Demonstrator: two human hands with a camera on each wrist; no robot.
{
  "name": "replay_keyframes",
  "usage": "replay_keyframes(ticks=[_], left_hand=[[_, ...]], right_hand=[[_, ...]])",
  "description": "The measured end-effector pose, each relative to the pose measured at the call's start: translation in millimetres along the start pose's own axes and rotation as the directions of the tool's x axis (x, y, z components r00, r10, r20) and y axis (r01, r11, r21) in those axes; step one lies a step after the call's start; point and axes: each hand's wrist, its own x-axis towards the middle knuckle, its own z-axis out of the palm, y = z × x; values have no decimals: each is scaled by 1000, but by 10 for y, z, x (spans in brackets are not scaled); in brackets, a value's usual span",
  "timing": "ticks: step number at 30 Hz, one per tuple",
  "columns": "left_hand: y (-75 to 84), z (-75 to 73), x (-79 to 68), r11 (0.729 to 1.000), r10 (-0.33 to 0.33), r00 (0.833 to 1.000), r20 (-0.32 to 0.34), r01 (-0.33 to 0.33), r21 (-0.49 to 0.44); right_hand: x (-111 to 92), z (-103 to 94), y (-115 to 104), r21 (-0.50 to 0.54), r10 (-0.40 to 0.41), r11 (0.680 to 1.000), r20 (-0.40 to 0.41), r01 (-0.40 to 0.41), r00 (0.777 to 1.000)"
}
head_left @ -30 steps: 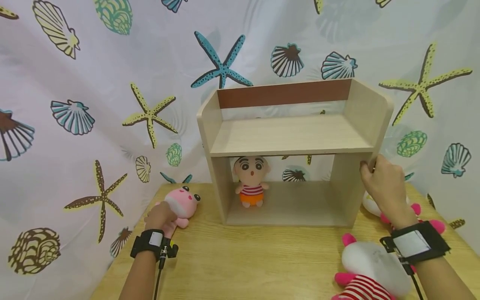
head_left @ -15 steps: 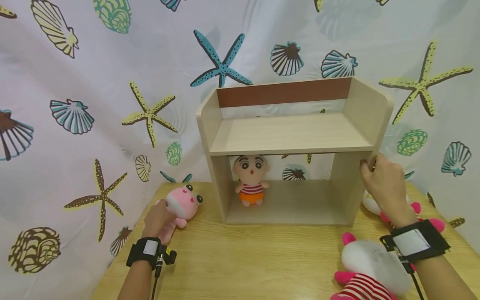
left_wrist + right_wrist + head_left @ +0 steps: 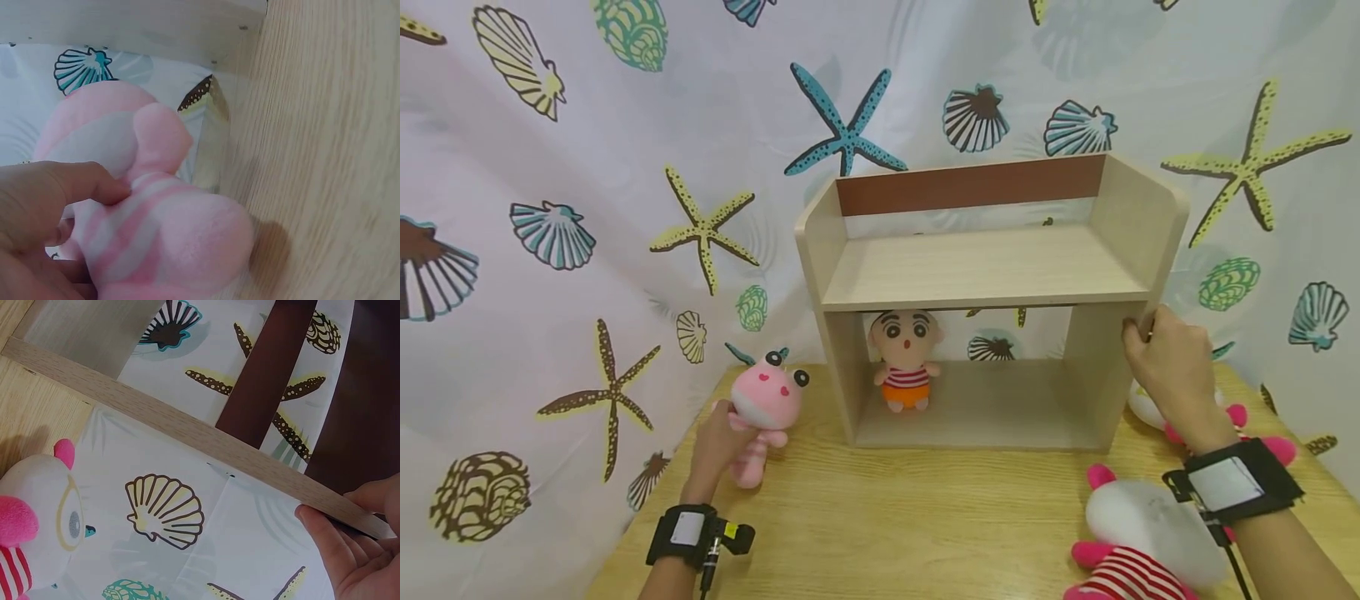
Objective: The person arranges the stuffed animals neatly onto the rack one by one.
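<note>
My left hand [image 3: 718,442] grips a pink plush frog [image 3: 767,396] by its striped body, left of the shelf. In the left wrist view the thumb presses on the pink and white stripes of the frog [image 3: 134,237]. My right hand [image 3: 1172,379] pinches the right side panel of a small two-tier wooden shelf [image 3: 985,267]; the right wrist view has the thumb on one face of the panel edge [image 3: 187,434] and the fingers on the other. A plush boy doll [image 3: 907,358] in a striped shirt and orange shorts sits at the left of the lower compartment.
A white and pink plush toy [image 3: 1150,533] in red stripes lies on the wooden table [image 3: 910,525] at the front right. Another white and pink plush [image 3: 1150,408] is partly hidden behind my right arm. A seashell-print cloth [image 3: 625,125] hangs behind and at both sides.
The left hand has raised the frog from lying to a more upright pose, its face now turned toward the camera. The right hand keeps its hold on the shelf panel.
</note>
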Motion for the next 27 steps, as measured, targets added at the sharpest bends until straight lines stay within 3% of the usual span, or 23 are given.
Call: replay_keyframes(ticks=[4,9,12,14,19,20,23,27], left_hand=[[19,49,-85,992,-30,999,-33,25,-126],[112,102,-135,965,-76,997,-10,71,-251],[190,112,-147,944,-65,998,5,63,-324],[240,111,-159,908,-35,999,13,37,-416],[324,120,-181,748,80,996,41,-33,-663],[338,124,-183,726,103,993,52,-39,-687],[389,141,-191,718,170,983,68,-76,-692],[491,177,-228,729,238,969,73,-129,-672]], right_hand=[[-11,2,-8,3,-1,1000,3,1,1000],[-6,1,-12,1,-6,1000,3,6,1000],[16,5,-11,0,-15,1000,-7,15,1000],[27,5,-14,1,-20,1000,-14,20,1000],[19,-7,-18,4,-15,1000,1,15,1000],[14,-11,-17,4,-14,1000,5,14,1000],[0,-17,-13,7,-13,1000,12,13,1000],[-9,-11,-4,8,-12,1000,18,12,1000]])
